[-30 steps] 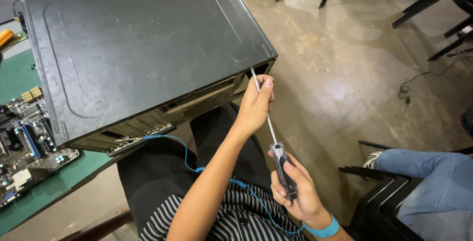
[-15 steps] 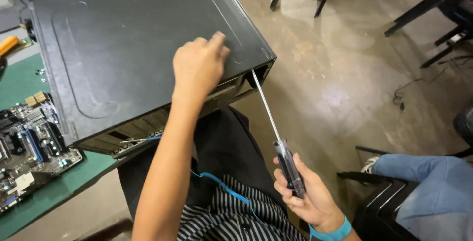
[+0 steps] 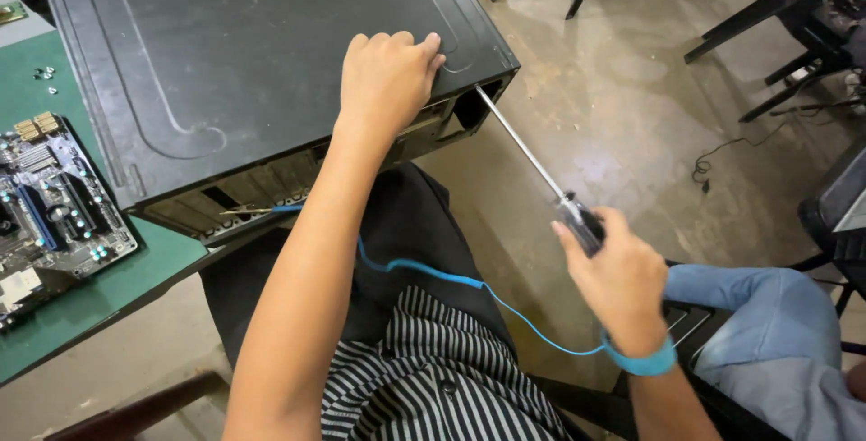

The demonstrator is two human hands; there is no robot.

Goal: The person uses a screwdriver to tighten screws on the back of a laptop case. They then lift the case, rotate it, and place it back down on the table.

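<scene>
At the far left edge of the green work mat (image 3: 108, 288), a bare motherboard (image 3: 54, 197) lies flat with its blue slots and small heat sinks facing up, and a few loose screws (image 3: 43, 74) sit on the mat just above it. Beside the board, a black computer case (image 3: 225, 53) lies on its side, its large stamped side panel facing up and its rear end overhanging the mat's edge toward the person. The slotted rear face shows metal expansion bays and an opening at the near right corner.

The left hand (image 3: 390, 76) rests palm down on the case's top panel near that rear corner, fingers curled over the edge, pressing on the case but holding nothing. Below the forearm, a blue coiled cord (image 3: 424, 270) runs from the rear of the case across the person's dark lap and striped shirt to a blue wrist strap (image 3: 642, 362) on the right wrist.

To the right, a long screwdriver (image 3: 528, 152) slants up and left; its thin steel shaft reaches the case's rear right corner, with the tip at or in the corner opening, though whether it sits on a screw cannot be told. The right hand (image 3: 618, 283) is closed around the screwdriver's dark handle.

Further right, another person's knee in blue jeans (image 3: 767, 333) shows beside the right arm, and black chair legs (image 3: 767, 35) stand on the concrete floor (image 3: 613, 116), where a dark cable lies.
</scene>
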